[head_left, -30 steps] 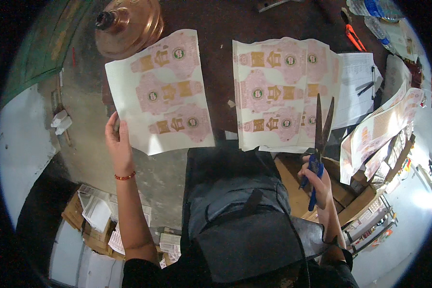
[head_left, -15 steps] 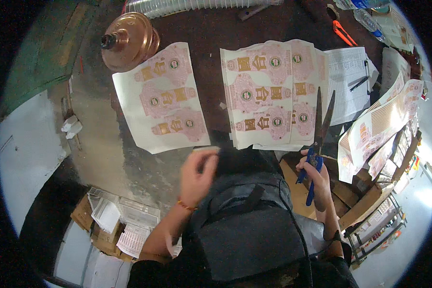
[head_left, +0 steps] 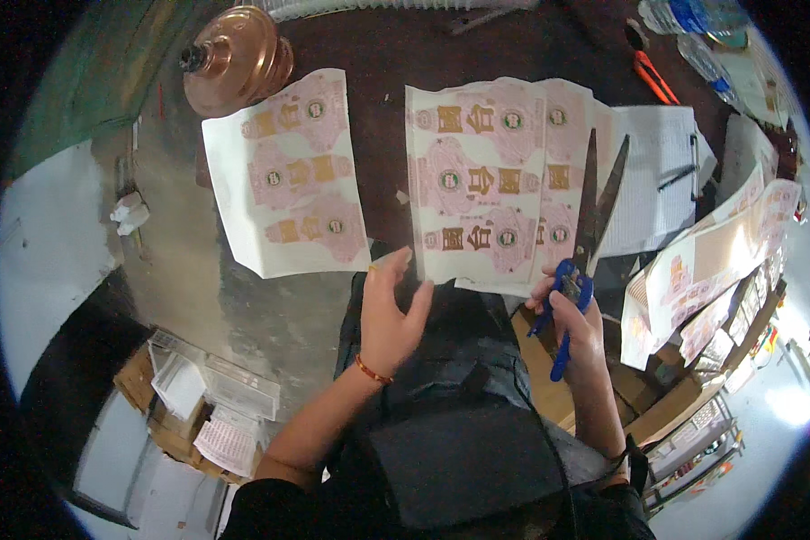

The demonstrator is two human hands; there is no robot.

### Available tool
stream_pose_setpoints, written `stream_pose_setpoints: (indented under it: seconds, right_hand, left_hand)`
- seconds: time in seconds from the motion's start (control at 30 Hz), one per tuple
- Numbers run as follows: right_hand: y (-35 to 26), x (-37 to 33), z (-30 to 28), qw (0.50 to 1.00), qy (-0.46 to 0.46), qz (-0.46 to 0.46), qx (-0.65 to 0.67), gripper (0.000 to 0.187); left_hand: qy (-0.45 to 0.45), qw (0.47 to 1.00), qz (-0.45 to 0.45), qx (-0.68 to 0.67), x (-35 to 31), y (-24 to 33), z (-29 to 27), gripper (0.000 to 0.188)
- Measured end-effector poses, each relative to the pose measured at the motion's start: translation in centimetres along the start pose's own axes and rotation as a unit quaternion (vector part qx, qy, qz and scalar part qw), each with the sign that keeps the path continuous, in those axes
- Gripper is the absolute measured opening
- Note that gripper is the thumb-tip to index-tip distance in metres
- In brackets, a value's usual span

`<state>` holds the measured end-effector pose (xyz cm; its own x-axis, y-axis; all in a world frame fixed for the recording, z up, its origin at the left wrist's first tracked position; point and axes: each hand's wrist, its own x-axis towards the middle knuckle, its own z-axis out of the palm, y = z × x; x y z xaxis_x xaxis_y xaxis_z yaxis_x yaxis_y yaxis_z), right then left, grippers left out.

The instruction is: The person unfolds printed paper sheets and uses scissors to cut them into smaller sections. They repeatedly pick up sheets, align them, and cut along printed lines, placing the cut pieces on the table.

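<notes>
My right hand (head_left: 574,324) grips blue-handled scissors (head_left: 594,236), their two dark blades spread apart and pointing away over the right side of a stack of printed sheets (head_left: 477,180). Pink, label-shaped prints with gold characters cover these off-white sheets, which overlap each other. My left hand (head_left: 394,310) holds nothing; its thumb and fingers are apart beside the stack's near left corner. Whether a fingertip touches the paper I cannot tell. Left of the stack, a separate printed sheet (head_left: 286,180) of the same pattern lies on the dark table (head_left: 378,117), partly over its left edge.
A copper-coloured round container (head_left: 238,58) stands at the far left. On the right are a clipboard with papers (head_left: 652,180), a pen (head_left: 675,178), an orange-handled tool (head_left: 654,79) and plastic bottles (head_left: 706,58). More printed sheets (head_left: 706,256) lie over a box at the right.
My left hand has moved right and slightly away from me, toward the stack's near left corner. The scissors have shifted a little left, still open in my right hand.
</notes>
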<state>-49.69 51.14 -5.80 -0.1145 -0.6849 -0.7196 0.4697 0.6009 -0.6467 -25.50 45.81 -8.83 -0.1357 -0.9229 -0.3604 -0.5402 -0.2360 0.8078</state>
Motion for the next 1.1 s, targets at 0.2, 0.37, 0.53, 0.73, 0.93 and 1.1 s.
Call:
stream_pose_setpoints:
  seconds: [0.2,0.37,0.53,0.73,0.93,1.1]
  right_hand:
    - [1.0,5.0,2.2,0.997,-0.018,-0.025,-0.072,0.043]
    - [1.2,6.0,2.7,0.998,-0.006,-0.019,-0.053,0.043]
    - [0.9,6.3,3.0,0.997,-0.008,-0.01,-0.075,0.044]
    - [0.9,6.4,3.3,0.997,0.0,-0.007,-0.071,0.045]
    - [0.8,6.7,3.3,0.998,-0.018,-0.001,-0.065,0.046]
    - [1.2,7.0,2.5,0.997,-0.041,0.004,-0.064,0.045]
  left_hand:
    - [0.018,0.989,0.08,0.121,1.2,1.6,-0.2,0.052]
    - [0.033,0.992,0.11,0.058,3.5,0.4,1.1,0.059]
    - [0.006,0.996,0.087,0.031,4.5,0.6,1.4,0.06]
    - [0.002,0.992,0.108,0.07,4.8,0.2,1.1,0.061]
    - [0.057,0.993,0.071,-0.076,5.0,0.1,2.1,0.06]
    - [0.05,0.976,0.02,-0.211,5.6,0.1,1.8,0.052]
